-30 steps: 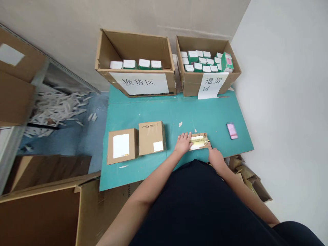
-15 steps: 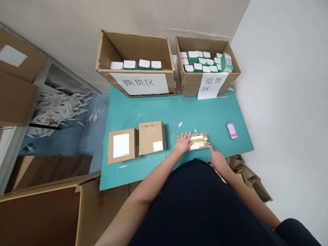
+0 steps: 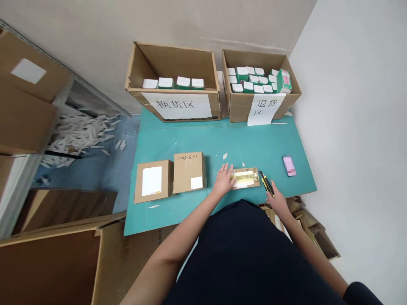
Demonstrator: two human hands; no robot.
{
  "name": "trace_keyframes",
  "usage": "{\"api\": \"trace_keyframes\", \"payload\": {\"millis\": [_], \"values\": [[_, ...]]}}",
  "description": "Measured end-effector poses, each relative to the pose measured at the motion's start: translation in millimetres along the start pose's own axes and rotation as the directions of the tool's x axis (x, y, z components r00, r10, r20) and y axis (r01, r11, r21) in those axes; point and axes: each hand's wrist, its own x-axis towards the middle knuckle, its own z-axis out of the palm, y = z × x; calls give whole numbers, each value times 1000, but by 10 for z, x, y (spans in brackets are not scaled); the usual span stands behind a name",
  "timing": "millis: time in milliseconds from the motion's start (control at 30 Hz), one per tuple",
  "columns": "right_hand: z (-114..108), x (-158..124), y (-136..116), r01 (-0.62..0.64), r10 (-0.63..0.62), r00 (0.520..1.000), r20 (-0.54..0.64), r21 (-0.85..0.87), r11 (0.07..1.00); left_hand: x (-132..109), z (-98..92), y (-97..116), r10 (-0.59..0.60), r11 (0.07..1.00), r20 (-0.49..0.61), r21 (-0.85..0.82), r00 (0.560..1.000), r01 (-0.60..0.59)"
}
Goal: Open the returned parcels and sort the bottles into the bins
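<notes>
My left hand [image 3: 224, 180] lies flat with fingers spread on the left end of a small taped cardboard parcel [image 3: 246, 178] near the front edge of the teal table [image 3: 203, 140]. My right hand [image 3: 277, 200] is closed round a yellow and black utility knife [image 3: 266, 183], just right of the parcel and clear of it. The knife points towards the parcel's right end.
Two brown parcels [image 3: 153, 181] [image 3: 189, 171] lie left of my hands. A pink phone [image 3: 288, 165] rests at the right. Two labelled open cartons [image 3: 174, 82] [image 3: 259, 87] holding small green and white boxes stand at the back. Flattened cardboard [image 3: 51, 258] and paper scraps [image 3: 79, 133] cover the floor.
My right hand has drawn back to the right off the parcel, and the knife now shows in it. My left hand stays on the parcel. The camera shifted slightly.
</notes>
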Motion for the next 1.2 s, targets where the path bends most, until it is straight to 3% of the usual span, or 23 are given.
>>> {"api": "trace_keyframes", "payload": {"millis": [100,200,300,400,500,600,733,833,900,1000,1100,1200], "values": [[70,405,-46,-10,21,999,-33,296,955,-206,26,-42,-204,969,-78,-154,976,191],[114,879,-208,111,-86,992,-93,313,943,-419,149,-84,-400,853,93,-327,912,408],[138,1273,-375,185,-174,983,-65,282,941,-528,279,-113,-410,745,262,-456,873,487],[161,1448,-380,182,-178,983,-38,281,942,-480,317,-138,-385,735,209,-519,899,436],[229,1348,-173,170,-148,983,-105,246,954,-272,279,-161,-399,731,99,-566,912,381],[436,1041,89,98,-69,992,-102,317,943,75,233,-148,-390,686,41,-654,920,320],[826,624,219,-19,21,1000,4,639,769,592,148,-35,-258,661,87,-710,962,241],[886,564,180,-7,63,997,-48,734,679,743,40,50,-202,730,120,-644,972,231],[758,689,142,38,75,990,-123,724,688,623,-16,77,-221,787,104,-567,970,241],[472,1060,43,108,23,984,-177,691,715,163,2,107,-284,865,81,-408,955,292],[303,1484,-157,162,-72,984,-162,657,737,-324,134,189,-335,889,189,-261,923,376],[323,1776,-381,197,-171,980,-99,559,806,-524,245,318,-350,906,217,-171,911,388]]}}
